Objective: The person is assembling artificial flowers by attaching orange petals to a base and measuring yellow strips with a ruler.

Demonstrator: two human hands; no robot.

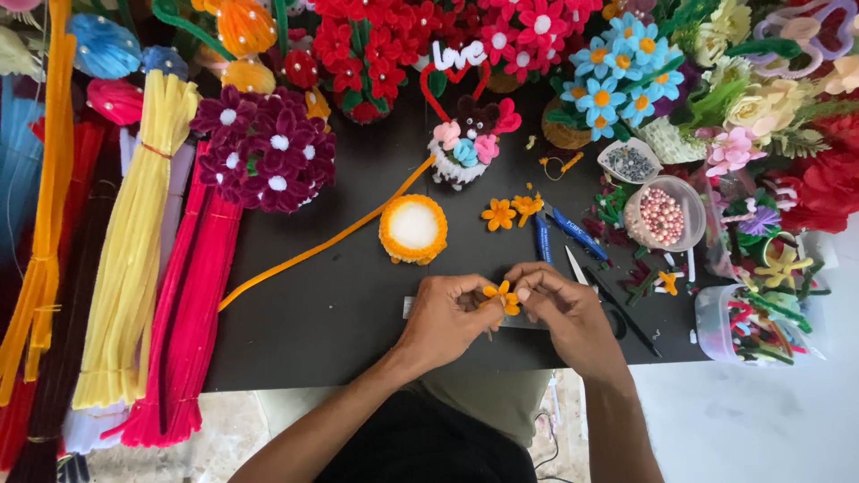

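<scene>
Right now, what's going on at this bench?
A person is working a small orange flower between both hands: the left hand and right hand pinch it together over a black table. Two finished orange flowers lie farther back, beside a round orange-rimmed base with a long orange stem trailing left. Bundles of pipe cleaners are stacked at the left, and a bowl of beads sits to the right.

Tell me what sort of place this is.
Probably a craft worktable for pipe-cleaner flowers: bundled pipe cleaners, finished flower bouquets, a tub of beads, and both hands shaping a small orange flower.
</scene>
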